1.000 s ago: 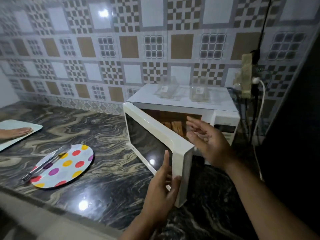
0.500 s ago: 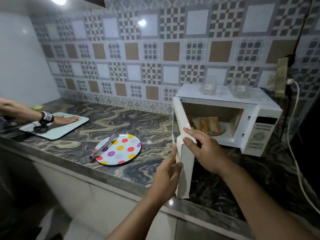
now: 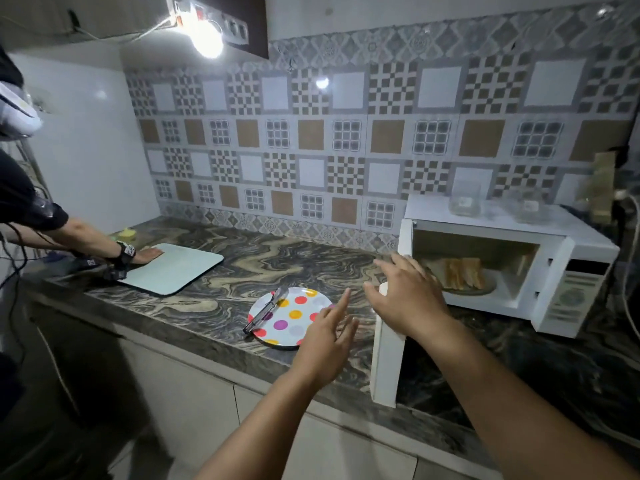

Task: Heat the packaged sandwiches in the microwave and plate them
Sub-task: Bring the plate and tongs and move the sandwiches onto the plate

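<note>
The white microwave [image 3: 568, 292] stands at the right on the marble counter, its door [image 3: 386, 362] swung fully open toward me. Inside, toasted sandwiches [image 3: 462, 273] sit on the turntable. A polka-dot plate [image 3: 294, 315] lies on the counter left of the door, with metal tongs [image 3: 265, 310] resting on its left side. My left hand [image 3: 327, 336] hovers over the plate's right edge, fingers apart, holding nothing. My right hand [image 3: 403, 296] is open above the top of the door, in front of the microwave opening.
Another person's hand [image 3: 147, 254] rests on a pale cutting board [image 3: 173, 268] at the left. Two clear empty containers [image 3: 464, 199] stand on top of the microwave. A cable [image 3: 628, 271] hangs at the microwave's right. A bright lamp [image 3: 207, 38] shines above.
The door has swung fully open. Both hands have let go of it: the left now hovers near the plate and the right is open above the door. The view has pulled back.
</note>
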